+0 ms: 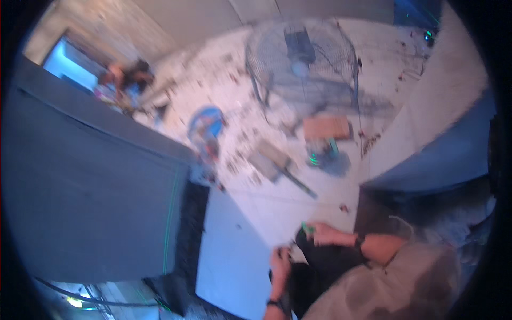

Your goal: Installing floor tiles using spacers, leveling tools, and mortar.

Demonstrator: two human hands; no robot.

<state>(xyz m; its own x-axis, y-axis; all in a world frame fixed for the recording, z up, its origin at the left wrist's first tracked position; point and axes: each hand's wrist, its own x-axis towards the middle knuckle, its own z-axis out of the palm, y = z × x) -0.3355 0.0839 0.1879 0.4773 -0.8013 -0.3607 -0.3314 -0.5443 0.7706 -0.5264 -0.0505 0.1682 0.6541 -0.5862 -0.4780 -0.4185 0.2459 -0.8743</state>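
Low in the view, my right hand (328, 234) is closed round a small bright green piece (307, 228), held just above my dark-clothed knee; blur hides its kind. My left hand (279, 265) is nearer, beside the other knee, with its fingers curled in. Something small and dark shows at those fingertips, too smeared to name. A dark band circles each wrist. On the floor ahead of my hands lies a flat tan slab (269, 160) with a dark green bar (300, 182) sticking out from it.
A large round fan (301, 66) stands ahead, with an orange-brown block (326, 128) and a device with green lights (321, 153) nearer. A blue basin (213, 121) sits left. Another person (128, 80) crouches far left. A large grey panel (96, 186) and a pale board (226, 256) flank me.
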